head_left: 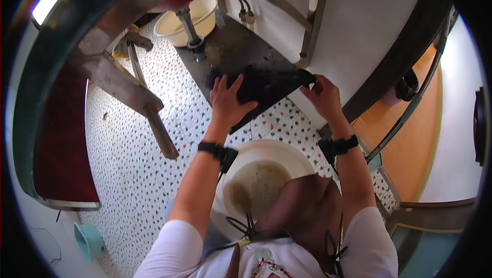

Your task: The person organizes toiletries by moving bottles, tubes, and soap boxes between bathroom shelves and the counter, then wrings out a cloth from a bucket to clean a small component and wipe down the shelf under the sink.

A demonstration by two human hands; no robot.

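A piece of black cloth point(271, 84) lies across a dark slab point(233, 47) in front of me. My left hand point(228, 103) rests on the left part of the cloth, its fingers spread apart. At the cloth's right end, my right hand point(325, 96) pinches the edge between thumb and fingers, near the slab's right side. The cloth's folds are too dark to make out. Below my hands stands a white tub point(294, 156) with cloudy grey-brown water in it.
A cream basin point(163, 27) sits at the slab's far end, behind a metal post point(188, 29). Wooden beams point(128, 86) jut in at left. A wooden frame point(312, 27) leans by the wall. An aqua bucket point(88, 239) stands lower left on speckled tile point(133, 175).
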